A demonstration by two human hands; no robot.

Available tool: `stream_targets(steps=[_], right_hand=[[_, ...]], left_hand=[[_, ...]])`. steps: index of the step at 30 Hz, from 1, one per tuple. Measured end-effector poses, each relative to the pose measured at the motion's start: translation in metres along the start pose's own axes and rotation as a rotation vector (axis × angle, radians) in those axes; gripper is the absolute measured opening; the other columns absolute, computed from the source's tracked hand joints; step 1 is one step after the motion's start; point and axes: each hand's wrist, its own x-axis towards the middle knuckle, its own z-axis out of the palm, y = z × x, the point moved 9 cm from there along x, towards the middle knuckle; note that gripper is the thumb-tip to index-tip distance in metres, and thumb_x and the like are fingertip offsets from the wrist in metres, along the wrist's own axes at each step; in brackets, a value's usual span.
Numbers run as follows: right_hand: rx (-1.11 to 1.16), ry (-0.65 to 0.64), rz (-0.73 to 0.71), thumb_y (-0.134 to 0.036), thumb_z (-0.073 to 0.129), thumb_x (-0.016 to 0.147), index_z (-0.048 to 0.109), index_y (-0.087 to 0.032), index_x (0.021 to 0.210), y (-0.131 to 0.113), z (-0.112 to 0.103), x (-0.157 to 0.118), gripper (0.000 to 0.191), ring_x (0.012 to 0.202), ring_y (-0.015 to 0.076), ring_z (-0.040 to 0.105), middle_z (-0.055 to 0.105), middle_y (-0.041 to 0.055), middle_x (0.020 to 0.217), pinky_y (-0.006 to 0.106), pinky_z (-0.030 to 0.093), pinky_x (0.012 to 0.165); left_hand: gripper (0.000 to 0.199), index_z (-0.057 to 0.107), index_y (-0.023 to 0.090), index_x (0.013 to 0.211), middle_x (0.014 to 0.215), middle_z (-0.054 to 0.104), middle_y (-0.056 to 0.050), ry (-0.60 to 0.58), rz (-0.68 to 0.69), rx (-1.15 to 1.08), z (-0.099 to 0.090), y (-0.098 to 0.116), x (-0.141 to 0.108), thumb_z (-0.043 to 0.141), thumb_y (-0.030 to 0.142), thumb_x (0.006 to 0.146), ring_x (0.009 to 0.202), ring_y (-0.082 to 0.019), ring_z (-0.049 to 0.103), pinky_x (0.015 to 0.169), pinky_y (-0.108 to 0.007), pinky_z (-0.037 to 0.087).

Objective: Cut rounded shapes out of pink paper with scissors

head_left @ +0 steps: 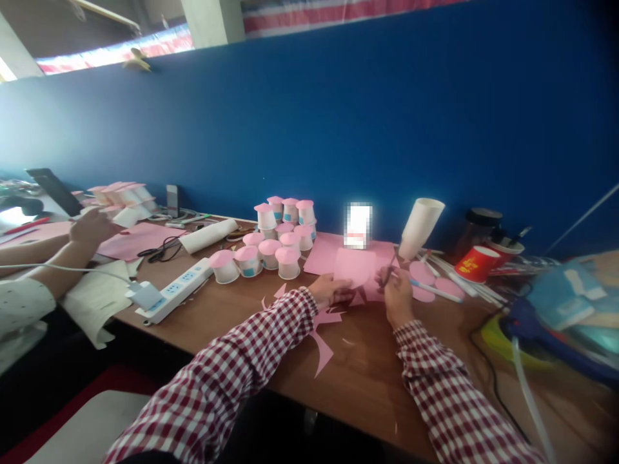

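My left hand [333,290] is closed on the edge of a pink paper piece [356,265], its fingers pressed along the lower left side. At the right of that paper, my right hand [399,298] is closed around dark scissors [388,274], which are small and blurred. A larger pink sheet [322,253] lies behind both hands. Curved pink offcuts [323,354] are scattered on the table below my left hand. Cut pink discs [422,272] lie just beyond my right hand. Left of my hands stand several white paper cups with pink paper tops [287,261], some stacked.
A power strip [178,290] and a paper roll [207,235] lie to the left. A co-worker's hand [91,231] is at the far left. On the right are a leaning white stack of cups [422,225], a red cup [477,264] and a blue glue gun [536,328] with cords.
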Motion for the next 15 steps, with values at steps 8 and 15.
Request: stream_targets(steps=[8,15], right_hand=[[-0.009,-0.031,-0.022,-0.051,0.07,0.071,0.056,-0.018,0.104,-0.003,0.001,-0.001,0.049,0.07,0.0178,0.067,0.068,0.0038,0.08,0.023,0.052,0.05],[-0.017,-0.01,-0.021,-0.05,0.066,0.075,0.058,-0.017,0.093,-0.006,0.0,0.0,0.038,0.066,0.014,0.063,0.067,0.0036,0.079,0.019,0.047,0.046]], left_hand=[[0.018,0.065,0.009,0.072,0.07,0.066,-0.006,0.054,0.125,-0.045,0.008,-0.006,0.022,0.08,0.017,0.064,0.062,-0.009,0.059,0.061,-0.019,0.048],[0.023,0.069,0.01,0.081,0.079,0.07,-0.012,-0.02,0.012,0.075,0.006,-0.008,-0.025,0.08,0.022,0.065,0.071,-0.016,0.065,0.071,-0.03,0.053]])
